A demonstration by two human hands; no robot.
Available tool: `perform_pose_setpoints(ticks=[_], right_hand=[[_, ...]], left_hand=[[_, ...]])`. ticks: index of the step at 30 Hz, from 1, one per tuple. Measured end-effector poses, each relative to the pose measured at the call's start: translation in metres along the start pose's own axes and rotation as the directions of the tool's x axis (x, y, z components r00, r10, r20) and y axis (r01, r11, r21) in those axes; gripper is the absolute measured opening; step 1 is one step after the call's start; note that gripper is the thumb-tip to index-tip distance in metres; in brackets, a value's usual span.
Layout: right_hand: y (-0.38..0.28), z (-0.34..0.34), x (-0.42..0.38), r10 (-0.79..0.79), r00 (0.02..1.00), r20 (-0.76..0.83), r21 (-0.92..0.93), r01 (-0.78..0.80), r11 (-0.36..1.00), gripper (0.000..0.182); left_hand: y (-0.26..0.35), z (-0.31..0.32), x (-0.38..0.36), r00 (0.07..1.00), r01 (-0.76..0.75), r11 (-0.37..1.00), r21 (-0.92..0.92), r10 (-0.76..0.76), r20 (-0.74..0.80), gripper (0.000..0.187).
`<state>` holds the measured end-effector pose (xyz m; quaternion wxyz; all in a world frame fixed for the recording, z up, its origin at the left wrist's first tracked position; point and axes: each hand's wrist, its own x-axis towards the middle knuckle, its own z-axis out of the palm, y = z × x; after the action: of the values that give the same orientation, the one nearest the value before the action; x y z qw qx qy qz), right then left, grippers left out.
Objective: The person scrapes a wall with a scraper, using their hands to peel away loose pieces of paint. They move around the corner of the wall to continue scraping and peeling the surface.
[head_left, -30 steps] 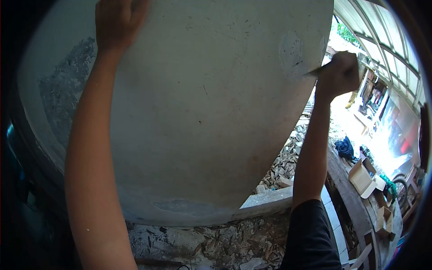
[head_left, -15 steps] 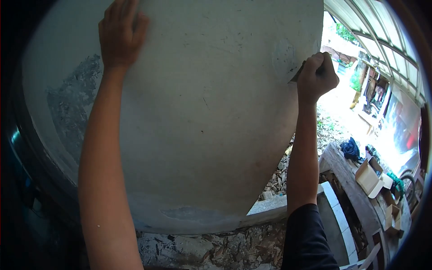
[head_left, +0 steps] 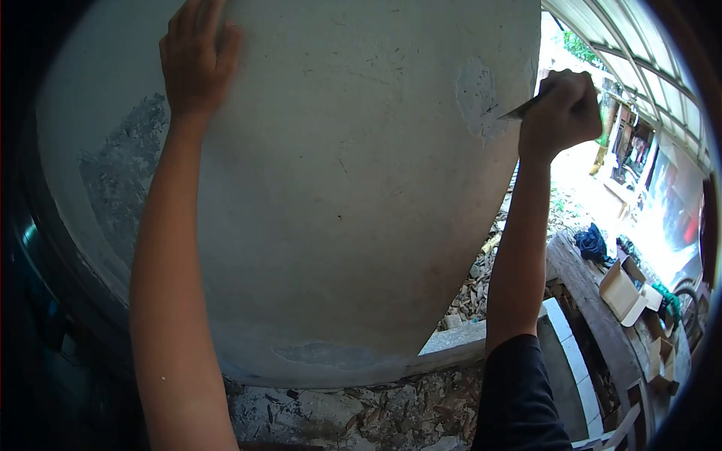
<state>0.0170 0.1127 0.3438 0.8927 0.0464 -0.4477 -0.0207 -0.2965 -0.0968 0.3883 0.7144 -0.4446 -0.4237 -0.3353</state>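
Note:
A large pale grey panel [head_left: 323,180] fills the middle of the view, with a rough dark patch [head_left: 124,177] at its left and a light filler patch [head_left: 476,94] near its right edge. My left hand [head_left: 197,64] lies on the panel's upper left, fingers extended and partly apart, holding nothing. My right hand [head_left: 562,116] is closed around a thin scraper [head_left: 520,110], whose blade points left, beside the lower right of the filler patch. Whether the blade touches the panel is hard to tell.
Below the panel the ground [head_left: 331,413] is littered with debris. At the right stands a worn wooden bench [head_left: 594,304] with an open cardboard box [head_left: 623,293] and a dark blue cloth [head_left: 591,243]. A ribbed roof [head_left: 639,60] is overhead.
My right hand has moved right and slightly up with the scraper, uncovering more of the filler patch. My left hand remains on the panel, shifted very slightly left in view.

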Motion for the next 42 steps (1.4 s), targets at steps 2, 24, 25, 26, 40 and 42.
perform_pose_setpoints(ticks=[2, 24, 25, 26, 40, 42], right_hand=[[0.022, -0.002, -0.028, -0.064, 0.989, 0.133, -0.119, 0.080, 0.990, 0.033], [0.027, 0.007, -0.037, 0.008, 0.987, 0.162, -0.075, 0.005, 0.997, 0.027], [0.028, 0.005, -0.040, 0.034, 0.982, 0.186, -0.087, -0.018, 0.996, 0.025], [0.024, -0.006, -0.039, 0.042, 0.972, 0.230, -0.181, 0.001, 0.984, 0.026], [0.026, -0.024, -0.043, -0.094, 0.926, 0.365, -0.293, 0.210, 0.933, 0.026], [0.019, -0.017, -0.025, -0.075, 0.976, 0.205, -0.233, 0.123, 0.965, 0.030]], left_hand=[[0.008, -0.003, 0.001, 0.999, 0.031, 0.999, -0.010, -0.030, 0.012, 0.043], [0.001, -0.003, -0.002, 1.000, -0.001, 1.000, 0.022, 0.001, 0.006, 0.041], [0.003, -0.001, -0.003, 1.000, 0.012, 1.000, 0.009, -0.012, -0.008, 0.041], [0.004, 0.000, -0.003, 0.999, 0.024, 1.000, -0.003, -0.024, -0.026, 0.042], [0.000, 0.001, -0.004, 1.000, 0.027, 1.000, -0.001, -0.027, -0.016, 0.043], [-0.001, 0.001, -0.002, 1.000, 0.020, 1.000, 0.002, -0.020, -0.018, 0.042]])
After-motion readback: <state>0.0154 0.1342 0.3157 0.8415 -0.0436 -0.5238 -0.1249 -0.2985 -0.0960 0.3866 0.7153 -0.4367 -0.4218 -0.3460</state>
